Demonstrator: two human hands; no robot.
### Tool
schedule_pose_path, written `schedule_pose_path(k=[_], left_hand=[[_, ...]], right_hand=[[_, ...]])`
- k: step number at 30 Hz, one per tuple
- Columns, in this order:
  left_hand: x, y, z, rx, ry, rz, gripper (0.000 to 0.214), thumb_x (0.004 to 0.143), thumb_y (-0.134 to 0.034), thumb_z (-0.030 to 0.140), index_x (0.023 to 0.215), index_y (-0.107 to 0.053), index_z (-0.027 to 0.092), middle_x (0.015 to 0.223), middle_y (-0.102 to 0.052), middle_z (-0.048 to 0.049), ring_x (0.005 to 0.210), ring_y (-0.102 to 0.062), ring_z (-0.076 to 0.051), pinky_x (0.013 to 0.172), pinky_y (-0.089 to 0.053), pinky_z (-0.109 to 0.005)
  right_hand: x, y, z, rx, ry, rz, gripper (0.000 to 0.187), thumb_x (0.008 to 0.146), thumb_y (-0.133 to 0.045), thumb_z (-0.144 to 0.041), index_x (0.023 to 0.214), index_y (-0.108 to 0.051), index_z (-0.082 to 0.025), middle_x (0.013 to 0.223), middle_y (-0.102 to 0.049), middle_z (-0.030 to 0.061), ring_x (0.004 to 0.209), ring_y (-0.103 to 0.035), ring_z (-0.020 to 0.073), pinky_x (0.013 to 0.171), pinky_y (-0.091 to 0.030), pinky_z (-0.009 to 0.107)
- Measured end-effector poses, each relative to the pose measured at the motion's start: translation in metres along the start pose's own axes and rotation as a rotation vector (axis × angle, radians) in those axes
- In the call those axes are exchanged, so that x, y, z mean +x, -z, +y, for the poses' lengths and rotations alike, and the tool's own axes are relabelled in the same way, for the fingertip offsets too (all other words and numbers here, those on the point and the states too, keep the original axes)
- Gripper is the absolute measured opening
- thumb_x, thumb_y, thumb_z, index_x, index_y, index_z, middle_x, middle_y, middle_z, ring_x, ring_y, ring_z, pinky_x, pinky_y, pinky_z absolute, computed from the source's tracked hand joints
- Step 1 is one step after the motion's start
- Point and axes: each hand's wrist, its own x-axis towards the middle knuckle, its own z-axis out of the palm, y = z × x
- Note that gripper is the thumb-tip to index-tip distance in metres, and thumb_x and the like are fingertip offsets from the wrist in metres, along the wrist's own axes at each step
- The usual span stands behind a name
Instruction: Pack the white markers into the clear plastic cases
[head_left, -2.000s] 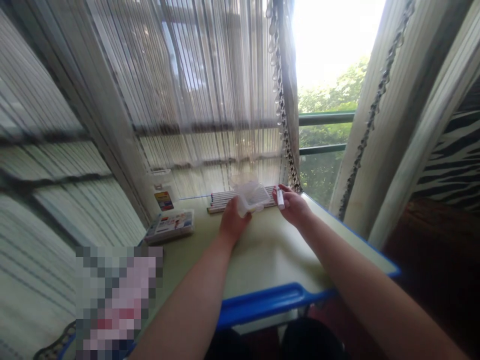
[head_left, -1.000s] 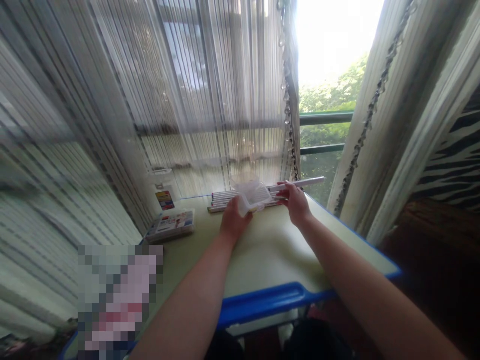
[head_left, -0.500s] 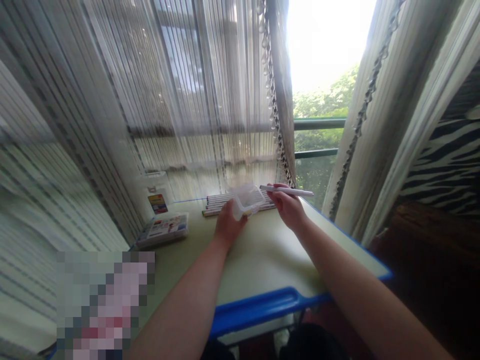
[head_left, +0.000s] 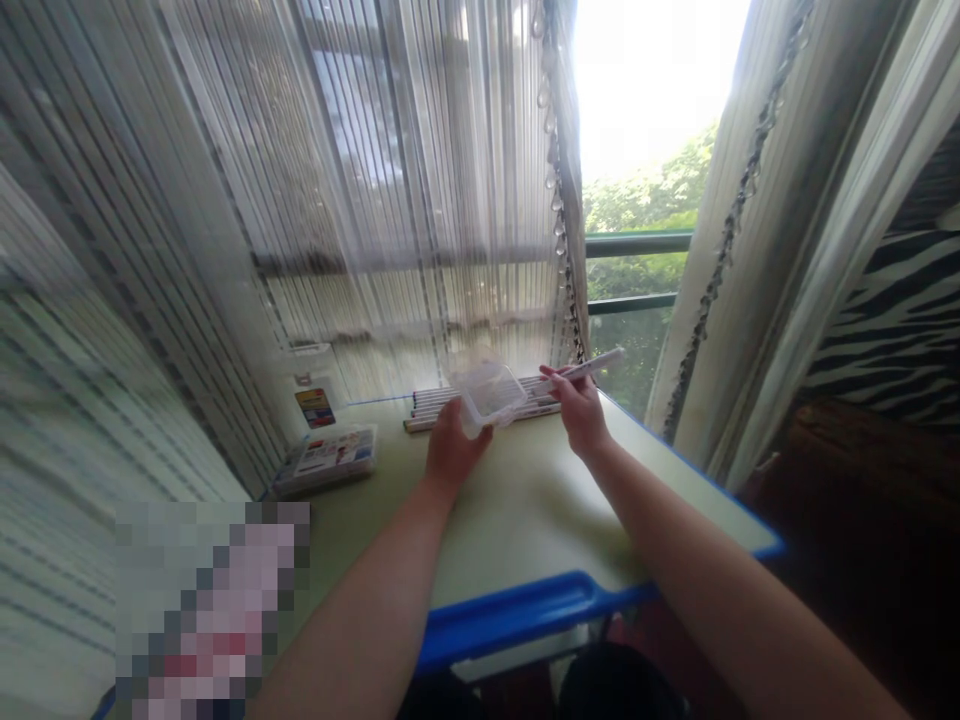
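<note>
Since half a second ago, our pen (head_left: 600, 364) has swung from nearly level to a slant, its outer end now higher and its inner end lower, while our box (head_left: 474, 414) has kept much the same place.

From the head view, our right hand (head_left: 583, 412) is closed narrowly on the pen, thumb and fingers pinching it toward its inner end, so the outer end sticks up to the right. That inner end is near the box's right side; we cannot tell whether the two touch. Our left hand (head_left: 456, 450) is curled around the near left side of the box, which is clear plastic and held up over the table (head_left: 540, 520). Just behind it more pens (head_left: 431, 408) lie side by side in a row, partly hidden by the box.

For writing, we see faint dark marks on the held pen, too blurred to read. At the far left, a clear pack (head_left: 313, 403) bears a yellow, red and blue label; its lettering is too small for us. Just in front of that lies a flat case (head_left: 330, 458) with a printed cover, pale with coloured patches, also unreadable.
</note>
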Motion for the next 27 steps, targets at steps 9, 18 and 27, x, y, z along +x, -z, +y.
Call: schedule_pose_path(k=[9,18,27], left_hand=[[0.002,0.003,0.003,0.015,0.038,0.041,0.043,0.07,-0.067,0.04,0.102,-0.048,0.018,0.1,-0.059,-0.0084,0.091,-0.061,-0.021,0.077,-0.052,-0.035],[-0.001,0.002,0.004,-0.005,0.009,0.084,0.047,0.069,-0.069,0.038,0.106,-0.047,0.02,0.103,-0.059,-0.0077,0.095,-0.06,-0.022,0.079,-0.052,-0.036],[-0.004,0.003,0.006,0.005,0.024,0.053,0.048,0.07,-0.07,0.038,0.108,-0.047,0.019,0.103,-0.059,-0.0088,0.096,-0.06,-0.023,0.077,-0.052,-0.037]], right_hand=[[0.005,0.016,0.01,-0.47,0.448,-0.088,0.031,0.082,-0.048,-0.025,0.113,-0.049,-0.025,0.081,-0.056,-0.0021,0.065,-0.053,0.0116,0.064,-0.048,0.027],[-0.004,0.012,0.011,-0.491,0.544,-0.187,0.047,0.091,-0.039,-0.036,0.137,-0.032,-0.031,0.122,-0.056,0.0099,0.081,-0.067,0.0173,0.067,-0.058,0.034],[-0.005,0.024,-0.005,-0.6,0.846,-0.306,0.075,0.084,-0.053,-0.034,0.144,-0.01,-0.023,0.137,-0.045,0.016,0.118,-0.054,0.0269,0.091,-0.05,0.045]])
